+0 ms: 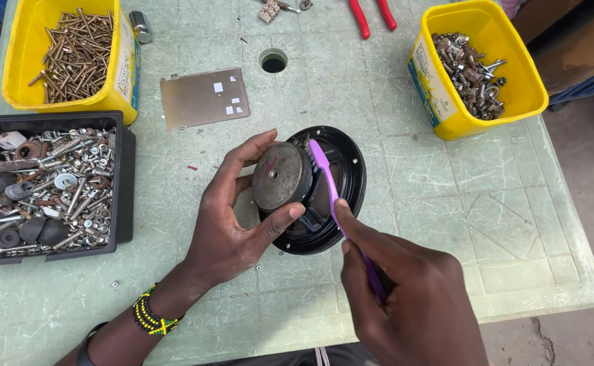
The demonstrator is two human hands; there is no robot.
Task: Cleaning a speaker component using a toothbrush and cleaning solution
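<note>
your right hand [412,305] is nearest to you, clenched round the handle of a slim purple plastic toothbrush [331,196]; the index finger lies along the handle, which looks meant to steady the bristle end. that end rests in the angle where the dull grey round magnet [280,176] meets the black round metal speaker frame [331,193], so the bristles seem to be placed to reach into that seam.

just left of the brush, your left hand [232,224] is grasping the magnet, thumb on the near edge and fingers curled over the far edge. it holds the speaker tilted up on its rim on the pale green plastic table [446,203], the magnet's back turned toward you, likely so the brush side stays open.

left of that grip sits a black plastic tray of mixed nuts, bolts and washers [53,183]. beyond the speaker lies a flat grey metal plate with small white squares [205,98]. far left is a yellow plastic tub of brass-coloured screws [73,57] with a pale label on its side. far right, a yellow tub of silver fittings [480,68] carries a blue and white label on its near wall. red-handled pliers [371,15] lie at the far edge.
</note>
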